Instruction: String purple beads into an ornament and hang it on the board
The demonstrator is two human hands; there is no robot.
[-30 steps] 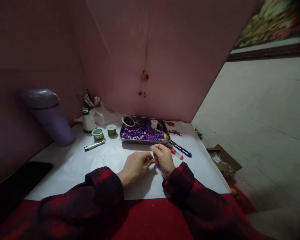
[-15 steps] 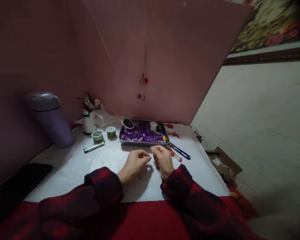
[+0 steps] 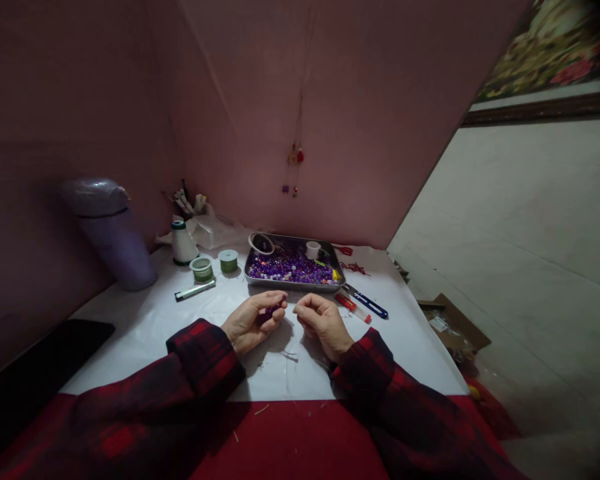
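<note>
My left hand (image 3: 251, 321) rests palm up on the white table sheet (image 3: 145, 327), fingers curled round purple beads (image 3: 269, 312). My right hand (image 3: 321, 322) is a little to its right, its fingertips pinched together on something too thin to make out; a faint clear thread (image 3: 291, 355) lies on the sheet below both hands. Just beyond the hands stands a metal tray (image 3: 294, 283) filled with purple and white beads, holding a small white cup (image 3: 313, 249) and a round ring-shaped item (image 3: 261, 243).
Two green thread spools (image 3: 201, 268), a white bobbin (image 3: 183, 242), a pen-like stick (image 3: 195, 290) and a lilac flask (image 3: 109, 231) stand left. A blue tool (image 3: 367, 303) and red tube (image 3: 351, 306) lie right of the tray. A bead string (image 3: 295, 160) hangs on the pink wall. Cardboard box (image 3: 454, 326) on the floor.
My left hand has turned palm up and now cups purple beads; before it lay knuckles up beside the right hand. The hands have drawn slightly apart.
</note>
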